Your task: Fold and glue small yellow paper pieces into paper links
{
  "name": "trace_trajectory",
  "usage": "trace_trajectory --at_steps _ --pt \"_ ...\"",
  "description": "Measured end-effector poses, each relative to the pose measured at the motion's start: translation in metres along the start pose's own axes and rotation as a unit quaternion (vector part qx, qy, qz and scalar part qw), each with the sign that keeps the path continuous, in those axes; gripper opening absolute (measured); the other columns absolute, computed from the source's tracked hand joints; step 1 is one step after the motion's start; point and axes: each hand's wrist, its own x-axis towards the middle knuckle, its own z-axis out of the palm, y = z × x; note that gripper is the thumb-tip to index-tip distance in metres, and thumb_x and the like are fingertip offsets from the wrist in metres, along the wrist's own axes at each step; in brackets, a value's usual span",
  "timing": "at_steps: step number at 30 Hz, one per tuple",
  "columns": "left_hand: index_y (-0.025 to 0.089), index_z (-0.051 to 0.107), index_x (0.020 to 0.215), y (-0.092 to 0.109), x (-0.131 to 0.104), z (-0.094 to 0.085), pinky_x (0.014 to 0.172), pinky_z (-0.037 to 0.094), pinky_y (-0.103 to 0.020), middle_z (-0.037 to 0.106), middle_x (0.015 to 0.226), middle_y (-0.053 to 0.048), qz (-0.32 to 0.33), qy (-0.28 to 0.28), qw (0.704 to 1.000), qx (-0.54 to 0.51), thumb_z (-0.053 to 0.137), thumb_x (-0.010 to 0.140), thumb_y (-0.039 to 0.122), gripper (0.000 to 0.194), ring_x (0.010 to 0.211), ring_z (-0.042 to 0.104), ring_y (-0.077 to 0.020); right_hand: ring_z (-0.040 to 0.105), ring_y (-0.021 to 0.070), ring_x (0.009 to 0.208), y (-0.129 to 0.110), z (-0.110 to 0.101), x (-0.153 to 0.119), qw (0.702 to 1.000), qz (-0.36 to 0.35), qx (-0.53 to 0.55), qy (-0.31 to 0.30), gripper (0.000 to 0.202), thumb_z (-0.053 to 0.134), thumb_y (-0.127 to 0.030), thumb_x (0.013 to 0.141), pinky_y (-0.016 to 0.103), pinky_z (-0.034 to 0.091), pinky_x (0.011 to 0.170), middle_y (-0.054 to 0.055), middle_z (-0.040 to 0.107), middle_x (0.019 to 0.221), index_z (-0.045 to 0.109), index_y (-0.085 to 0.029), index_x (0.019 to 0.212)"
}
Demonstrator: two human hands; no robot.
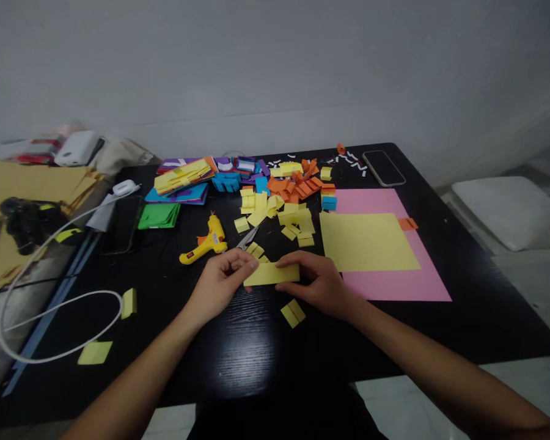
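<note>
A yellow paper strip (pixel 269 275) is stretched between my two hands above the black table. Its left end is pinched by my left hand (pixel 224 275), thumb on top. My right hand (pixel 318 280) grips the right end between thumb and fingers. Just below the strip lies a small creased yellow paper piece (pixel 293 313). Scissors (pixel 248 237) lie behind my left hand, their handles hidden. Folded yellow pieces (pixel 297 220) are heaped beyond my hands, with orange folded pieces (pixel 305 183) behind them.
A yellow glue gun (pixel 208 241) lies left of the scissors. Yellow paper (pixel 369 241) rests on a pink sheet (pixel 394 287) at right. A phone (pixel 384 168) lies at the back right. A white cable (pixel 64 294) loops across the left side.
</note>
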Motion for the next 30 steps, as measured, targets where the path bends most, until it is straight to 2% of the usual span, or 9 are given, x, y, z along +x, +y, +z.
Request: trace_trajectory --at_steps 3,5,7,11,16,18,20,23,30 --pt "0.018 0.071 0.101 0.001 -0.002 0.0 0.064 0.054 -0.024 0.07 0.08 -0.001 0.047 -0.001 0.999 0.006 0.073 0.089 0.034 0.021 0.07 0.066 -0.0137 0.074 0.0212 0.09 0.0 0.001 -0.001 0.999 0.036 0.024 0.001 0.033 0.089 -0.034 0.076 0.033 0.059 0.078 0.005 0.078 0.101 0.077 -0.024 0.105" --pt "0.02 0.071 0.109 0.002 -0.004 0.0 0.069 0.054 -0.025 0.073 0.099 -0.004 0.082 -0.014 0.996 0.038 0.077 0.085 0.029 0.026 0.08 0.068 -0.0152 0.074 0.0205 0.084 0.0 0.001 -0.001 0.997 0.058 0.04 0.001 0.036 0.09 -0.037 0.075 0.033 0.06 0.074 0.004 0.078 0.095 0.077 -0.023 0.106" --pt "0.021 0.071 0.111 0.003 -0.005 0.0 0.071 0.054 -0.025 0.073 0.107 -0.005 0.107 -0.029 0.991 0.077 0.08 0.081 0.025 0.031 0.085 0.068 -0.0159 0.073 0.0195 0.078 -0.001 0.001 -0.002 0.996 0.073 0.05 0.002 0.039 0.09 -0.039 0.074 0.031 0.059 0.069 0.003 0.078 0.089 0.076 -0.023 0.106" --pt "0.021 0.072 0.111 0.002 -0.005 -0.001 0.075 0.054 -0.027 0.071 0.109 -0.006 0.135 -0.033 0.984 0.107 0.082 0.08 0.023 0.032 0.095 0.068 -0.0191 0.073 0.0188 0.074 -0.003 -0.001 -0.002 0.997 0.069 0.043 0.006 0.037 0.088 -0.039 0.077 0.03 0.058 0.065 0.003 0.079 0.09 0.076 -0.023 0.108" --pt "0.02 0.074 0.101 -0.003 -0.003 -0.003 0.085 0.054 -0.031 0.073 0.103 -0.007 0.176 -0.032 0.978 0.111 0.08 0.085 0.025 0.018 0.101 0.069 -0.0212 0.075 0.0205 0.082 -0.007 -0.002 -0.001 0.999 0.015 -0.016 0.026 0.023 0.083 -0.036 0.083 0.032 0.058 0.068 0.005 0.081 0.098 0.079 -0.024 0.102" --pt "0.02 0.075 0.095 -0.003 -0.002 -0.003 0.084 0.055 -0.031 0.074 0.098 -0.006 0.191 -0.031 0.975 0.107 0.08 0.086 0.024 0.011 0.097 0.07 -0.0202 0.076 0.0209 0.085 -0.008 -0.002 -0.001 0.999 -0.003 -0.014 0.037 0.019 0.082 -0.035 0.084 0.033 0.059 0.072 0.004 0.082 0.098 0.08 -0.025 0.099" --pt "0.019 0.076 0.09 -0.002 -0.003 -0.002 0.076 0.056 -0.028 0.074 0.093 -0.006 0.188 -0.022 0.977 0.099 0.078 0.088 0.024 0.006 0.086 0.07 -0.0178 0.077 0.0209 0.084 -0.008 -0.001 -0.001 0.999 -0.006 -0.002 0.045 0.014 0.081 -0.034 0.085 0.033 0.059 0.073 0.004 0.082 0.096 0.08 -0.026 0.096" --pt "0.018 0.075 0.083 -0.002 -0.004 0.001 0.062 0.056 -0.025 0.073 0.09 -0.005 0.17 0.004 0.982 0.083 0.073 0.091 0.026 0.011 0.07 0.068 -0.0137 0.077 0.0206 0.082 -0.008 0.0 0.0 0.998 0.009 0.013 0.061 0.008 0.08 -0.034 0.086 0.034 0.06 0.072 0.003 0.082 0.093 0.081 -0.027 0.091" --pt "0.019 0.075 0.088 -0.007 -0.01 0.005 0.054 0.054 -0.022 0.07 0.071 0.001 0.149 0.082 0.979 0.116 0.075 0.089 0.031 0.012 0.056 0.065 -0.0114 0.073 0.0176 0.069 -0.005 0.004 -0.001 0.992 0.056 0.046 0.1 0.013 0.082 -0.038 0.084 0.03 0.06 0.063 0.002 0.08 0.081 0.079 -0.025 0.086"
